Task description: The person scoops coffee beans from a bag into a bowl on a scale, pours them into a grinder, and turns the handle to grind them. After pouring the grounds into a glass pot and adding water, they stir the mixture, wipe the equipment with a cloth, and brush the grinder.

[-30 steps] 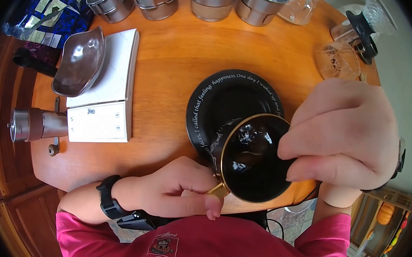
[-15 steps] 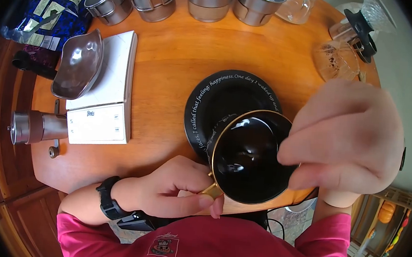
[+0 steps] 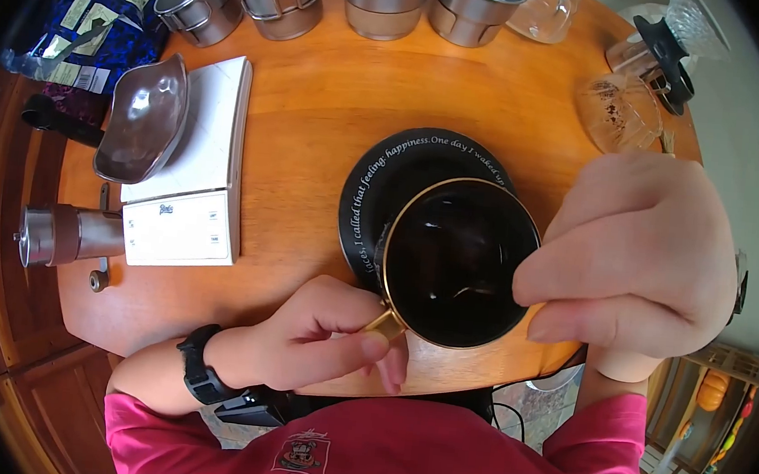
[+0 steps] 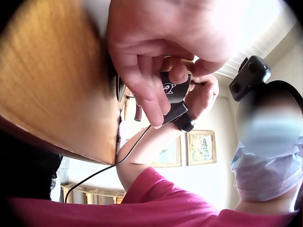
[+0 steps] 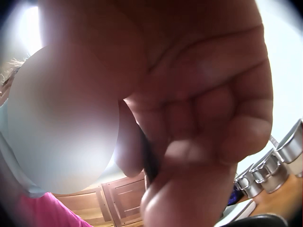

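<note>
Thumb and fingers of the left hand (image 3: 325, 341) pinch the gold handle (image 3: 386, 325) of a black, gold-rimmed cup (image 3: 421, 272). The cup is held above the lower right of a black saucer (image 3: 367, 191) with white lettering. In the left wrist view, the left hand (image 4: 161, 47) is beside a black surface with a white drawing (image 4: 168, 88). Over the cup's right edge is the right hand (image 3: 635, 259), its fingers curled. Between thumb and fingers of the right hand (image 5: 203, 94), a thin dark object (image 5: 148, 156) shows in the right wrist view; its full shape is hidden.
Left of the saucer are a white scale (image 3: 183, 231), a brown dish (image 3: 142, 117) and a grinder (image 3: 68, 234). Several metal cups, including one (image 3: 383, 7), line the far edge. A clear glass cone (image 3: 620, 118) and black-handled glassware (image 3: 665, 63) stand far right.
The left hand has brought the cup away from the body and slightly left, further over the saucer, and its opening looks more level. The right hand has shifted only slightly.
</note>
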Demonstrator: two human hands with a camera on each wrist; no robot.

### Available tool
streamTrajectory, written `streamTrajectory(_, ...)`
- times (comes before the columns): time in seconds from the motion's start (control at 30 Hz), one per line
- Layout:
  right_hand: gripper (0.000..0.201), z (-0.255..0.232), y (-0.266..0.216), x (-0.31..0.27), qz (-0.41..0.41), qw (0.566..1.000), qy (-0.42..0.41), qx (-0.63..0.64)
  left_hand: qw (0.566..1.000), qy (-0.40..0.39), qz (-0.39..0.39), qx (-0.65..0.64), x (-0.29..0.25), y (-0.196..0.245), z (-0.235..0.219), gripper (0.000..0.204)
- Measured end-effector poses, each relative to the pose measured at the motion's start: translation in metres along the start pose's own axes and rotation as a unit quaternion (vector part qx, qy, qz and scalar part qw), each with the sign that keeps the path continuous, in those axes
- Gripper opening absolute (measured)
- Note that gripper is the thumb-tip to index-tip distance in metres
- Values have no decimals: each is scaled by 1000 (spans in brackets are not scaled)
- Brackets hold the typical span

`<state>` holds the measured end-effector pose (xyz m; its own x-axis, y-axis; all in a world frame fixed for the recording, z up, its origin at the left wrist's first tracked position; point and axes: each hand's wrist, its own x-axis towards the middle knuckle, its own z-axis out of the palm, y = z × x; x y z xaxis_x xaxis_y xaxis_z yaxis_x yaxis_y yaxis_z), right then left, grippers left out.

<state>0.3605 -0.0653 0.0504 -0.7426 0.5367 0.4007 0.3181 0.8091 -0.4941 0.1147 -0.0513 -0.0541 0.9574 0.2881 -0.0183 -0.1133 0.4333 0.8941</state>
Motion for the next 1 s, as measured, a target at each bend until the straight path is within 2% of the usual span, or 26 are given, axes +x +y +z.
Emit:
streamTrajectory(0.07, 8, 11, 6, 6, -90, 991, 97, 20, 1000, 3, -7, -11, -1, 1, -1, 25)
streamTrajectory(0.1, 8, 5, 5, 5, -89, 991, 98, 20, 1000, 7, -13, -22, -2, 2, -1, 26)
streamTrajectory(0.17, 11, -13, -1, 4, 64, 997, -41, -33, 1000, 5, -12, -19, -2, 1, -2, 26)
streamTrajectory(0.2, 14, -13, -6, 6, 142, 988, -29, -56, 1000, 3, -11, -16, -2, 0, -2, 26)
streamTrajectory(0.23, 14, -10, -10, 5, 141, 988, -30, -56, 1000, 4, -11, -16, -2, 0, -3, 26)
streamTrajectory(0.3, 12, -3, -14, 4, 230, 967, 99, -53, 1000, 0, 9, -8, -2, -1, -3, 24)
streamTrajectory(0.33, 12, -8, -14, 5, 230, 967, 98, -53, 1000, 0, 9, -8, -2, -1, -2, 24)
streamTrajectory(0.4, 11, -22, -17, 11, 217, 975, -53, -20, 1000, 8, 6, -19, -1, -2, 0, 22)
streamTrajectory(0.43, 11, -18, -17, 13, 217, 975, -53, -20, 1000, 9, 6, -19, 0, -3, 0, 22)
streamTrajectory(0.47, 11, -8, -16, 17, 76, 994, -46, -70, 999, 0, 36, 10, 1, -5, 0, 21)
streamTrajectory(0.5, 12, 3, -12, 17, -65, 990, -38, -118, 997, -10, 66, 41, 2, -6, -1, 20)
streamTrajectory(0.53, 13, 18, 13, 13, -197, 979, 47, -39, 997, -10, 65, 41, 2, -7, -2, 20)
streamTrajectory(0.57, 13, 19, 10, 7, -196, 979, 48, -40, 995, -26, 64, 77, 1, -8, -4, 20)
streamTrajectory(0.63, 14, 23, -6, 6, -27, 990, 119, -64, 991, -43, 63, 112, 1, -8, -4, 20)
streamTrajectory(0.67, 13, 11, 3, 7, -72, 994, 57, -66, 993, -44, 62, 87, 2, -9, -2, 19)
streamTrajectory(0.7, 13, 3, -1, 5, -72, 994, 56, -66, 995, -45, 61, 62, 2, -10, -1, 19)
streamTrajectory(0.77, 14, -10, -6, 1, 128, 990, -10, -56, 996, -44, 48, 54, 1, -8, -1, 20)
streamTrajectory(0.8, 15, -2, -6, -1, 154, 985, 51, -61, 997, -45, 33, 45, 1, -7, -1, 20)
streamTrajectory(0.83, 15, -4, -7, -1, 154, 985, 51, -61, 997, -45, 33, 45, 0, -7, 0, 20)
streamTrajectory(0.9, 17, -12, -10, -1, 193, 978, -26, -70, 998, -13, -6, -62, 0, -7, 2, 21)
streamTrajectory(0.93, 17, -9, -8, -3, 193, 978, -26, -70, 998, -14, -6, -62, 0, -5, 2, 21)
streamTrajectory(1.0, 17, 1, -3, -7, 106, 993, 33, -27, 999, -2, -18, -28, 0, 0, 1, 23)
